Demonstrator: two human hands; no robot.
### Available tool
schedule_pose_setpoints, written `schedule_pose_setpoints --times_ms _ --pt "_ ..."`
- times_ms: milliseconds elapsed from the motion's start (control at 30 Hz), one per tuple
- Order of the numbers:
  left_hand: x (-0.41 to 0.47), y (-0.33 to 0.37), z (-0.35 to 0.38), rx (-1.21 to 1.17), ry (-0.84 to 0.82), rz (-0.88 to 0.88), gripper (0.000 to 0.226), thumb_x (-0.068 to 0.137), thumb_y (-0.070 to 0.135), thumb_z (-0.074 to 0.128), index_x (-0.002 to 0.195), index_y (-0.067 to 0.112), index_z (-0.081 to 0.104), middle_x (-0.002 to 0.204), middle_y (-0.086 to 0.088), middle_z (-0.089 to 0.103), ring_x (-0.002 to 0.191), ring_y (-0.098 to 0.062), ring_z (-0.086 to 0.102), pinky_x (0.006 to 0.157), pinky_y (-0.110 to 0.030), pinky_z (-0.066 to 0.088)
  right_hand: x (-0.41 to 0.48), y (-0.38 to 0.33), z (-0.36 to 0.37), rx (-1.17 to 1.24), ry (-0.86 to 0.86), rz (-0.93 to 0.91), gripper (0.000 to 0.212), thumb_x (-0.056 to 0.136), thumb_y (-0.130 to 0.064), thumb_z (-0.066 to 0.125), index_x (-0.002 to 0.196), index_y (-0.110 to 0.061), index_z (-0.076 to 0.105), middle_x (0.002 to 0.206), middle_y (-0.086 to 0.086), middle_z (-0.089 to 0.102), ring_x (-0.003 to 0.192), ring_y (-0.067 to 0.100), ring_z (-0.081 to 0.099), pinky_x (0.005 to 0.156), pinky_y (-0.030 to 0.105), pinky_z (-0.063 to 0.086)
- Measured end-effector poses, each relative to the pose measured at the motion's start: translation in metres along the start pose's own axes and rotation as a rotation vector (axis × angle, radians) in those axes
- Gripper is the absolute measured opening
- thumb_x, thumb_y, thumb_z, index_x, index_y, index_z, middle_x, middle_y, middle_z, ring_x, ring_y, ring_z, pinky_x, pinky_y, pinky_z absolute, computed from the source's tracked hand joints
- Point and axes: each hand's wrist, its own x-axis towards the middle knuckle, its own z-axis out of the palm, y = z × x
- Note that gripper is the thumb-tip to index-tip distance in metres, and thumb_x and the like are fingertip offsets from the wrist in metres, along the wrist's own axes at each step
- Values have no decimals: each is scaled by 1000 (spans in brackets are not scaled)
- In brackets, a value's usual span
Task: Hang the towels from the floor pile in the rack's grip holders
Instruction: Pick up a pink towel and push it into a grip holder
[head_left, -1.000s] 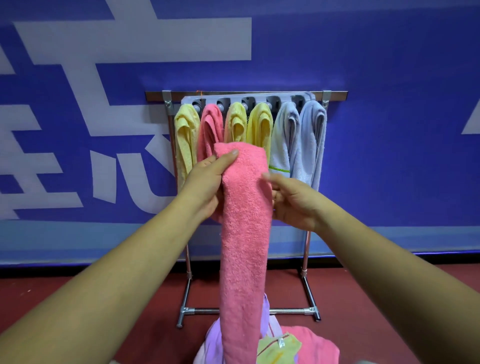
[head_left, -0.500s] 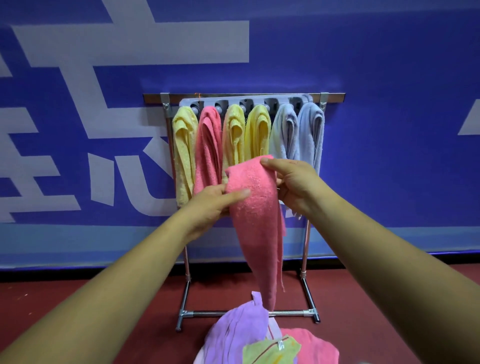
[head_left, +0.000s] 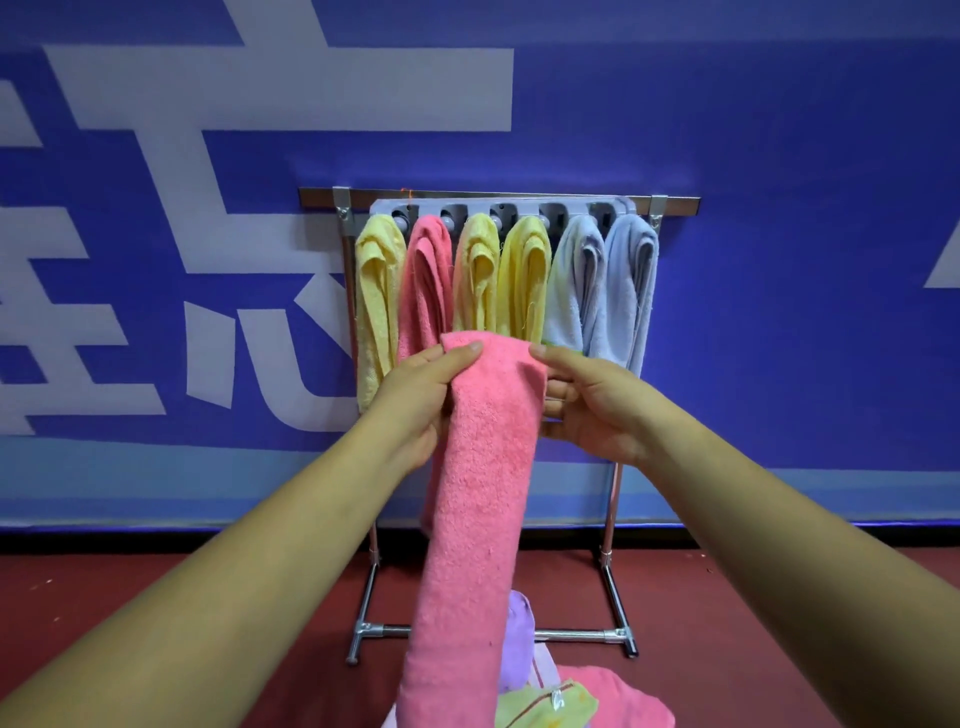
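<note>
Between our left hand (head_left: 415, 402) and right hand (head_left: 597, 408) we see a pink towel (head_left: 483, 467). Beyond them are three yellow towels (head_left: 378, 291), a pink one (head_left: 427, 280), two pale blue towels (head_left: 629, 280), and a blue wall (head_left: 779, 312) lettered white.

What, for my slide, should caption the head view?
Left hand and right hand hold a pink towel before the rack.

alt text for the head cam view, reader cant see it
The left hand and right hand hold a long pink towel by its top, in front of a metal rack by a blue wall. Six towels hang in its holders: yellow, pink, two yellow, two pale blue. More towels lie on the red floor.
</note>
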Motion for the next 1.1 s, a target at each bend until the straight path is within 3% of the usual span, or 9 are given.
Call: schedule_pose_setpoints --times_ms 167,300,433,500,633,767,933,1033,1100 --pt "-3 3 -10 66 -65 38 22 94 6 60 114 3 67 92 -10 73 77 -16 67 75 -28 55 1 3 3 -64 99 -120 9 89 -6 69 81 -10 65 80 9 70 68 19 65 67 33 50" --pt "-7 2 -23 335 -150 -59 24 92 12 64 111 -3 67 90 -9 73 76 -16 67 76 -28 54 1 0 9 -90 177 -189 14 89 -9 71 99 -2 65 98 19 67 82 26 61 73 34 49" --pt "-6 -1 -22 253 -89 -41 20 93 13 63 103 -4 69 80 -7 73 70 -15 67 71 -28 58 -2 0 17 -73 231 -192 6 89 -11 72 86 -6 68 90 12 69 80 24 61 75 38 45" --pt "-6 -6 -18 165 -72 -50 18 92 15 65 101 0 71 81 -7 75 74 -16 68 81 -32 56 -4 -3 21 -15 271 -202 10 89 -9 71 82 -6 66 85 10 68 74 21 61 71 36 47" --pt "-9 -18 -12 303 -144 -45 33 90 18 68 113 -4 67 98 -12 75 83 -19 70 97 -40 52 -9 -10 21 -27 330 -226 16 91 -11 70 77 -9 63 81 7 66 72 19 60 59 29 48" --pt "-6 -9 -4 232 -139 43 29 93 10 63 119 1 67 99 -9 73 78 -14 68 82 -30 53 -12 -12 11 -122 356 -234 10 91 -12 71 89 -3 65 77 6 65 63 15 59 57 28 48" --pt "0 9 0 138 -131 54 23 92 8 65 113 0 69 93 -11 75 79 -16 72 69 -24 58 -14 -16 5 -83 265 -188 10 91 -6 69 86 -3 61 62 6 61 51 13 55 53 23 48" --pt "9 25 -6 211 -129 57 24 88 13 70 109 2 72 91 -11 76 81 -19 71 72 -28 57 -13 -28 4 -323 249 -97 15 89 -19 74 91 -5 67 73 10 65 62 16 63 57 23 52" --pt "14 39 -14 301 -165 50 26 87 17 70 109 3 73 95 -10 75 86 -20 68 77 -29 53 -4 -37 7 -587 342 -157 26 88 -29 74 85 -4 69 70 9 66 62 16 63 57 25 49"
